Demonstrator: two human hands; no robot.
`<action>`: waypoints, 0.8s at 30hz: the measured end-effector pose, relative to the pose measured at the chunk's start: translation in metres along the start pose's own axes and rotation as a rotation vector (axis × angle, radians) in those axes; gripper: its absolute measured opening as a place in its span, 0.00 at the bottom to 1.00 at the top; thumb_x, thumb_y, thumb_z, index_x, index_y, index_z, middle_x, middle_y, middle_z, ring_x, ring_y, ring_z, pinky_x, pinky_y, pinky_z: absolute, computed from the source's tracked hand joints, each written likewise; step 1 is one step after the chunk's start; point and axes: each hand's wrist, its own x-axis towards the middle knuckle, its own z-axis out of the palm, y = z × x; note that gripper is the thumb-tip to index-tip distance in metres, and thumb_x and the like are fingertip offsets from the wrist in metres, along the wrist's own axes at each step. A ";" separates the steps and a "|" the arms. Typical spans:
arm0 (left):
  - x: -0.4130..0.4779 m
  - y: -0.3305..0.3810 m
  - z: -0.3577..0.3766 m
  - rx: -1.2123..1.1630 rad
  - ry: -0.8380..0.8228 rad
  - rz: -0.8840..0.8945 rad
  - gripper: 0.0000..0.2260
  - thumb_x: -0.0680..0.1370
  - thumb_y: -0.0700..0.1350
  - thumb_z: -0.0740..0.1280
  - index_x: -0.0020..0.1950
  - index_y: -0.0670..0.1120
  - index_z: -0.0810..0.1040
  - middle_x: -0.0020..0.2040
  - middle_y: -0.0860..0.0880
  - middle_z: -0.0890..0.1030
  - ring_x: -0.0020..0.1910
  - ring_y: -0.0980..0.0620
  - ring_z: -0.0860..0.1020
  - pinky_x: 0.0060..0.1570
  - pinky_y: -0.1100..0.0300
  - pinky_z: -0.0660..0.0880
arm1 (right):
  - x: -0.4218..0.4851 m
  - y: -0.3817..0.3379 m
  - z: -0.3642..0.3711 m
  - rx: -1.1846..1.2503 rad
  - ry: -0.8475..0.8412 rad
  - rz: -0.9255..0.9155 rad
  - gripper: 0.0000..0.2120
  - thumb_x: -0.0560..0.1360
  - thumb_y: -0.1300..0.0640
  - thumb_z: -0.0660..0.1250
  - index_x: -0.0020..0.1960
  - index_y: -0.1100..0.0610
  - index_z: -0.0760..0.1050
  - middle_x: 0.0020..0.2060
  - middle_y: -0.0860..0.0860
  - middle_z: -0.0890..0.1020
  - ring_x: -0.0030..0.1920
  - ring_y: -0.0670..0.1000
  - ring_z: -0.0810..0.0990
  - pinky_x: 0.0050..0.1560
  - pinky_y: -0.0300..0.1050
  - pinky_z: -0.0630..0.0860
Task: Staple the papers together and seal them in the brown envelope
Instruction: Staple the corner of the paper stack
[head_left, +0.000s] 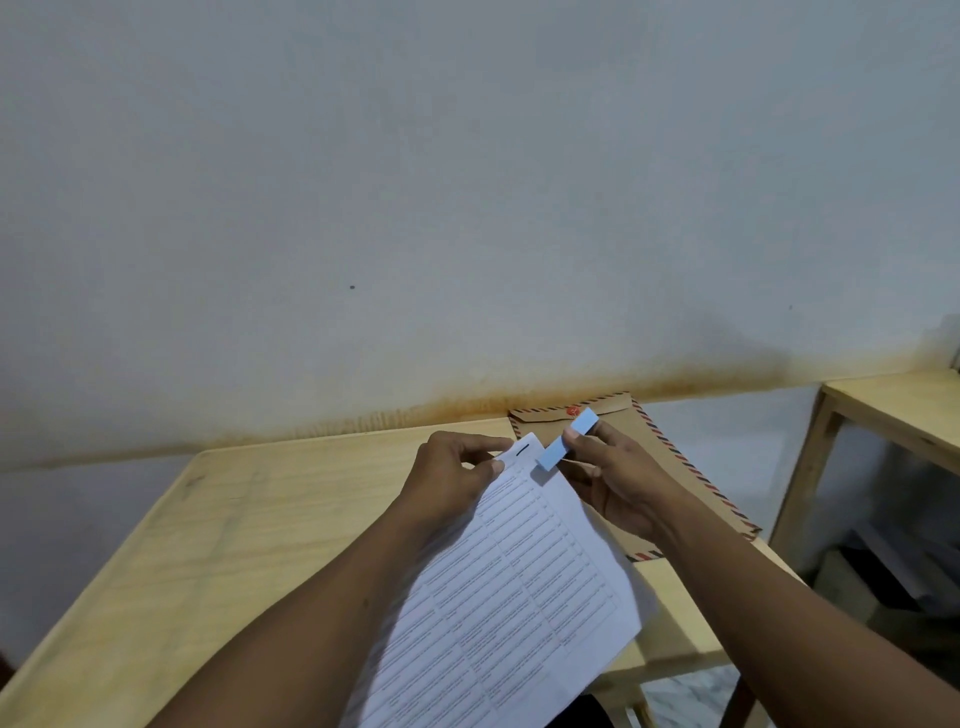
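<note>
Papers (519, 571) gripped L hand (452, 478), 1 stapler (566, 439) R hand (618, 483), 1 envelope (540, 418).

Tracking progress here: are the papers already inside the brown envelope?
No, the left hand holds the papers outside the brown envelope, which lies on the table.

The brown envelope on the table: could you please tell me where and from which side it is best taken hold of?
Pinch the brown envelope at its striped right edge, coming from the table's right side. It lies flat, flap end toward the wall, its left part hidden behind the papers and the right hand holding the stapler, so that edge seems freest.
</note>
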 end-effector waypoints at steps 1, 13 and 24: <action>0.000 -0.001 -0.001 -0.011 0.008 -0.005 0.11 0.79 0.41 0.73 0.57 0.55 0.88 0.44 0.52 0.87 0.51 0.49 0.85 0.57 0.44 0.81 | 0.002 0.001 0.002 -0.010 -0.014 0.001 0.12 0.79 0.56 0.67 0.60 0.59 0.75 0.45 0.58 0.87 0.43 0.55 0.87 0.48 0.54 0.83; 0.004 -0.007 -0.012 -0.010 0.021 -0.012 0.11 0.78 0.43 0.74 0.58 0.57 0.87 0.45 0.54 0.87 0.52 0.51 0.85 0.61 0.44 0.80 | 0.024 0.013 0.023 -0.265 0.034 -0.109 0.15 0.76 0.51 0.72 0.55 0.61 0.81 0.48 0.61 0.86 0.51 0.64 0.84 0.55 0.61 0.79; 0.002 -0.023 -0.026 -0.083 0.062 -0.063 0.11 0.78 0.41 0.74 0.55 0.55 0.88 0.45 0.48 0.87 0.51 0.53 0.84 0.57 0.56 0.79 | 0.036 0.029 0.041 -0.289 0.016 -0.227 0.10 0.75 0.55 0.73 0.51 0.61 0.82 0.45 0.59 0.87 0.44 0.57 0.86 0.45 0.50 0.81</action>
